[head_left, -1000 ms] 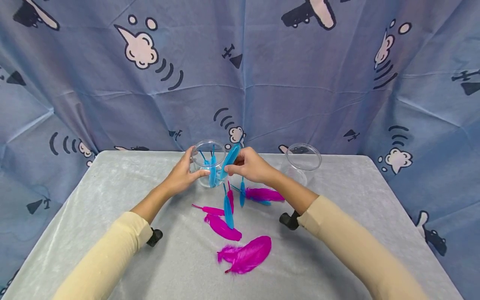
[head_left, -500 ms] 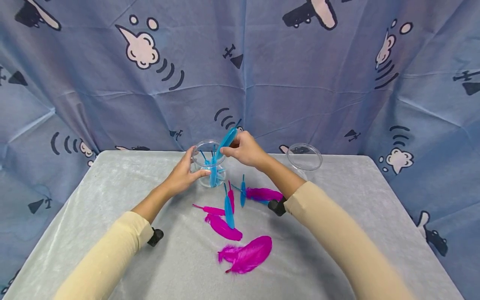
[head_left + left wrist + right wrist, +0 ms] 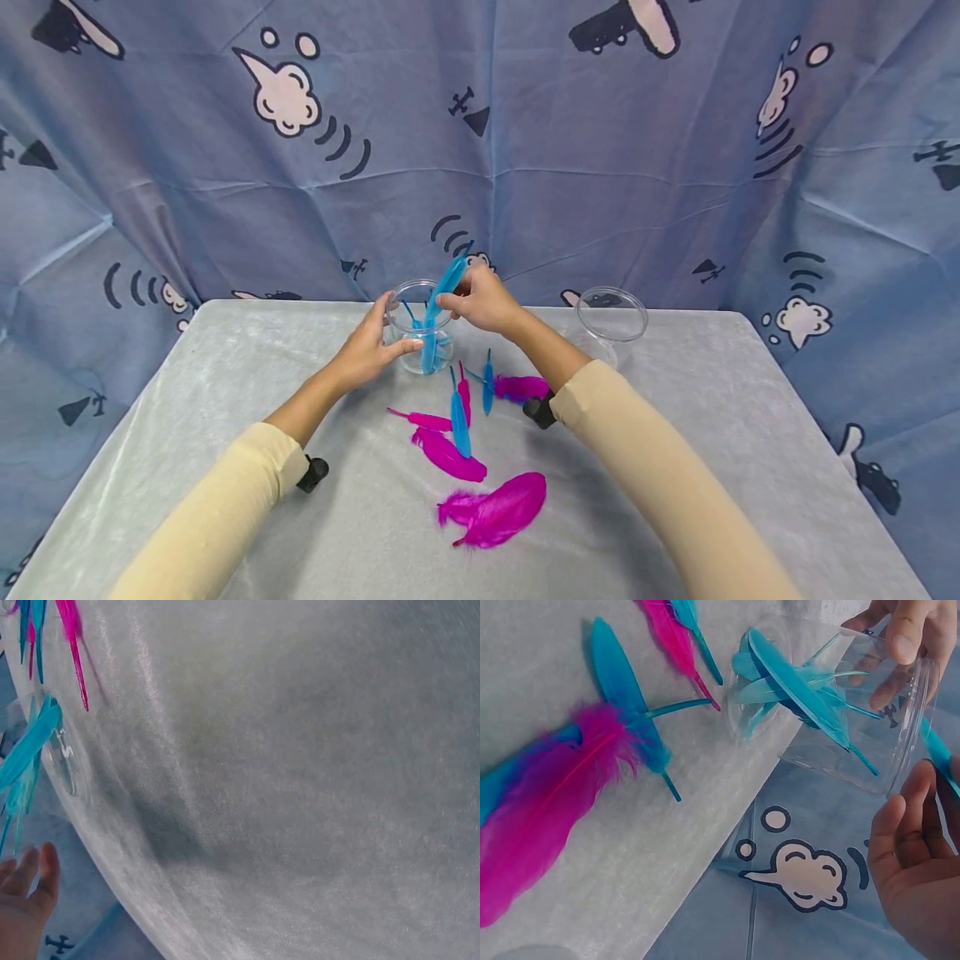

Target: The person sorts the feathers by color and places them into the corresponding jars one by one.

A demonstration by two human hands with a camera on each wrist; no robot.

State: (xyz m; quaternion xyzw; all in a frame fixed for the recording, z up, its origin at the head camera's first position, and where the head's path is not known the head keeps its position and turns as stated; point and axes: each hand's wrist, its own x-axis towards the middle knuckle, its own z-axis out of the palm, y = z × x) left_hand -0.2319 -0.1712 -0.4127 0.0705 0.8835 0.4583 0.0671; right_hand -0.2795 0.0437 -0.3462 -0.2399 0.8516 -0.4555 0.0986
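A clear jar with several blue feathers inside stands near the back edge of the table. My left hand holds it from the left, thumb across the near side. Above the jar's mouth, my right hand pinches a blue feather, which slants with its lower end at or inside the rim. In the right wrist view, only part of that feather shows, beside the curled fingers. Just in front of the jar lie a blue feather and a pink feather.
A second clear jar stands to the right, near the back edge. Two overlapping magenta feathers lie nearest to me. Another magenta feather lies under the right forearm, by more blue ones. A patterned blue curtain hangs behind the table.
The right hand has lifted the blue feather from beside the jar and moved it up and left over the mouth, then lowered it slightly. The left hand keeps its hold on the jar.
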